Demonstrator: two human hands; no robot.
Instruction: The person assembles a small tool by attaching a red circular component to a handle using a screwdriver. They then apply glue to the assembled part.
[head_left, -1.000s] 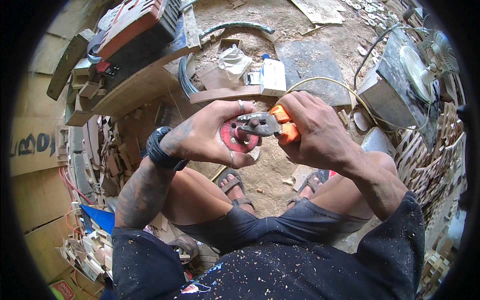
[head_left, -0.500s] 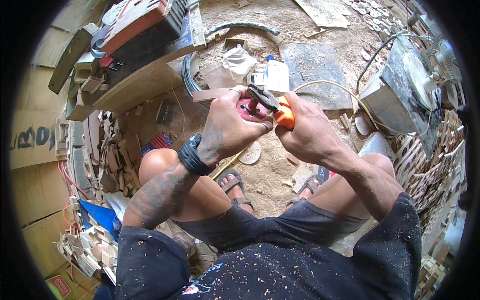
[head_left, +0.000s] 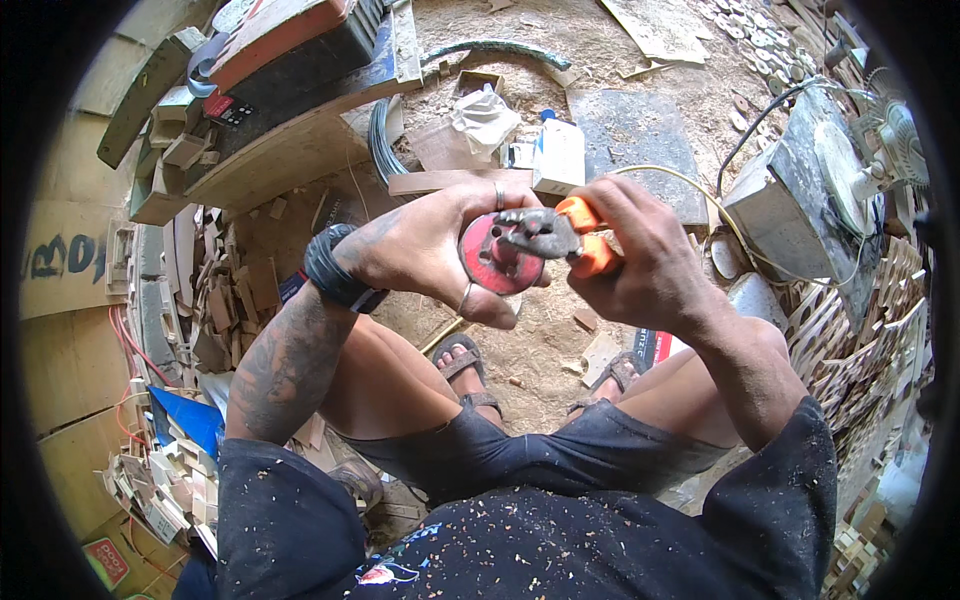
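Note:
My left hand (head_left: 425,240) is closed around the rim of a red round metal disc (head_left: 481,268), which has slots and a raised centre post. Orange-handled pliers (head_left: 545,234) are gripped in my right hand (head_left: 645,250). Their dark jaws lie over the middle of the disc, at the post; whether they are clamped on it I cannot tell. The disc's underside is hidden. Just beyond my left hand is a flat strip of wood (head_left: 455,182).
A wooden bench (head_left: 270,165) with a red and black machine stands at the far left. White box (head_left: 558,155) and crumpled plastic (head_left: 485,122) lie ahead. A grey metal box (head_left: 770,180) and fan (head_left: 885,140) stand right. Wood offcuts (head_left: 225,310) are piled at left.
Both hands have shifted slightly, and the disc has been tilted so its red face shows more fully. The pliers have swung to point left across it.

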